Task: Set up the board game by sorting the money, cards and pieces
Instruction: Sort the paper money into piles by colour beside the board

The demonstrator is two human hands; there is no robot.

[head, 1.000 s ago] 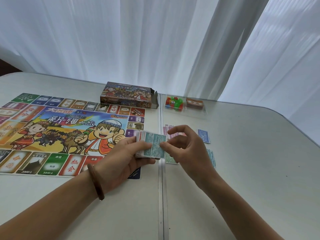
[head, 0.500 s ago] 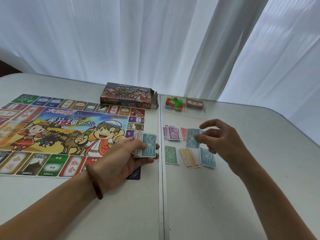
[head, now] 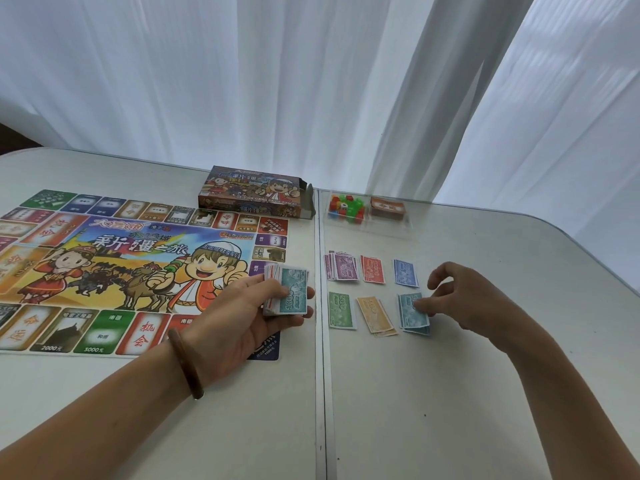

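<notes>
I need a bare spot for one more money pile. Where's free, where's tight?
Free: the table on the near side of the green pile, orange pile and teal pile; the band between the purple pile, red pile, blue pile and the tray. Tight: between piles, and beside the teal pile, where the right hand touches it.

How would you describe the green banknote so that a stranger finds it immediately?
Look right of the table's seam, at the two rows of money piles. The green banknote is leftmost in the near row, beside the orange pile. It alone is green and reads 500.
</notes>
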